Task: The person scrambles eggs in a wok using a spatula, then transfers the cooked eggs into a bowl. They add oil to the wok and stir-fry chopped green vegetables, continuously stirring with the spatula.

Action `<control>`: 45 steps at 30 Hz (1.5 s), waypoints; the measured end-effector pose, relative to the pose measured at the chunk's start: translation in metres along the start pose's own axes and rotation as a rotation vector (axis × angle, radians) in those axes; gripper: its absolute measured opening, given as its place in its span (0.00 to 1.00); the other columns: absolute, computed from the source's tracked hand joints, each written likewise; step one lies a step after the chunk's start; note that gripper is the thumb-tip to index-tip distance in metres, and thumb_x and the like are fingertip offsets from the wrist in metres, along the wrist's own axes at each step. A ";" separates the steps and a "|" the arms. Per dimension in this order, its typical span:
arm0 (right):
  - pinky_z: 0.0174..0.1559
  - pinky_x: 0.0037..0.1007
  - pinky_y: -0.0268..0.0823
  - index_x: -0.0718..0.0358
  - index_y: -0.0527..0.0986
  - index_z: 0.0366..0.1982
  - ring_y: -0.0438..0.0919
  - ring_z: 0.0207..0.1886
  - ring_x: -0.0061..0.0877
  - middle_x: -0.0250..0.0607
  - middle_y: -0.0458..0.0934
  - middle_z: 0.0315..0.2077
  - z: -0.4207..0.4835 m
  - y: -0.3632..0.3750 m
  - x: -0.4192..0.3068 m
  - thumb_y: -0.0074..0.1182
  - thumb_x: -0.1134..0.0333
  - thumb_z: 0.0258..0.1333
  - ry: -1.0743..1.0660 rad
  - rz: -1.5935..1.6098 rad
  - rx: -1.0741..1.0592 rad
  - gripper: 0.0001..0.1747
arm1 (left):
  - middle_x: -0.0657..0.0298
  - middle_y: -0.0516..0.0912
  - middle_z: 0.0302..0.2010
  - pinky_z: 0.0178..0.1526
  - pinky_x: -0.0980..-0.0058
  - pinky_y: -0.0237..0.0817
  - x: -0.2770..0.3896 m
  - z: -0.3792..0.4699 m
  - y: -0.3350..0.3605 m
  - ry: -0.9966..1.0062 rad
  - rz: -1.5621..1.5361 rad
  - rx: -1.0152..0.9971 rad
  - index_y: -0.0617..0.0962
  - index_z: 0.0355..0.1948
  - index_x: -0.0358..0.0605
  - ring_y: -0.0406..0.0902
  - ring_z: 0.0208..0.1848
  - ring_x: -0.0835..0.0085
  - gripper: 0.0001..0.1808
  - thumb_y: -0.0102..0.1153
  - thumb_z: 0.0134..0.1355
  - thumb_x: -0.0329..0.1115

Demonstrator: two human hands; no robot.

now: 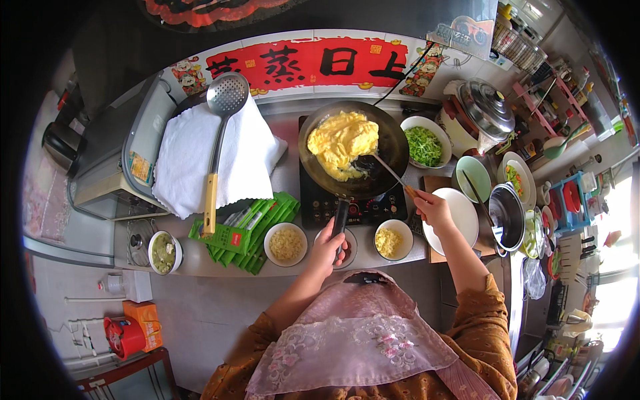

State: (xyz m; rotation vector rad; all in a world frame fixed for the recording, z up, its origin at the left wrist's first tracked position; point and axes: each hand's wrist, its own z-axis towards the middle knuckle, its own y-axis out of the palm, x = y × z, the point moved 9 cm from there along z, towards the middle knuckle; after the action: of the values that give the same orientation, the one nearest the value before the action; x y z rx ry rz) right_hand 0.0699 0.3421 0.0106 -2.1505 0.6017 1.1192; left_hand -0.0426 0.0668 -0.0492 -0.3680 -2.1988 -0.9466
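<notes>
My left hand [332, 247] is closed round the black handle of a wok [385, 120], which sits on a black induction cooker [312, 210]. In my right hand [434, 210] is the wooden handle of a metal spatula [389, 169]; its far end lies in the wok at the lower right edge of the egg. Soft yellow scrambled egg [342, 142] covers the upper left of the wok. Below the cooker stand a bowl of chopped yellow-white pieces [389, 243] and a small bowl [351, 247] partly hidden by my left hand. A white plate [457, 220] lies behind my right wrist.
At left, a skimmer [215, 160] rests on a white cloth [185, 155] beside green packets [270, 230] and a bowl of minced pieces [285, 244]. Right of the wok are a bowl of chopped greens [424, 145], a lidded pot [485, 110], a pale green bowl [472, 175] and a steel pot [507, 217].
</notes>
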 end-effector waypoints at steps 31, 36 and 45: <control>0.27 0.27 0.67 0.55 0.73 0.50 0.73 0.32 0.27 0.34 0.69 0.29 -0.145 0.064 -0.136 0.53 0.67 0.43 -1.182 -1.634 0.195 0.26 | 0.66 0.73 0.26 0.15 0.82 0.54 0.002 -0.002 -0.001 -0.031 0.021 0.010 0.56 0.68 0.63 0.66 0.17 0.81 0.32 0.48 0.64 0.32; 0.28 0.26 0.69 0.52 0.73 0.49 0.73 0.34 0.25 0.31 0.69 0.31 -0.163 0.044 -0.138 0.54 0.67 0.45 -1.166 -1.682 0.083 0.24 | 0.66 0.73 0.26 0.15 0.83 0.54 0.000 -0.001 -0.003 -0.040 0.020 0.027 0.57 0.68 0.64 0.65 0.17 0.81 0.33 0.49 0.64 0.32; 0.32 0.30 0.73 0.42 0.63 0.60 0.77 0.36 0.30 0.35 0.69 0.33 -0.141 0.040 -0.135 0.51 0.72 0.48 -0.830 -1.464 0.060 0.35 | 0.65 0.73 0.25 0.15 0.81 0.55 -0.004 0.002 -0.005 -0.042 -0.002 0.009 0.55 0.68 0.65 0.67 0.17 0.79 0.33 0.49 0.65 0.32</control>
State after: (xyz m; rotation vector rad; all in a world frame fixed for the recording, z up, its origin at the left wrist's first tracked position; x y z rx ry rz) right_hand 0.0496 0.2280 0.1730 -1.2271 -1.1222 0.8652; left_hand -0.0434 0.0653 -0.0554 -0.3847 -2.2411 -0.9371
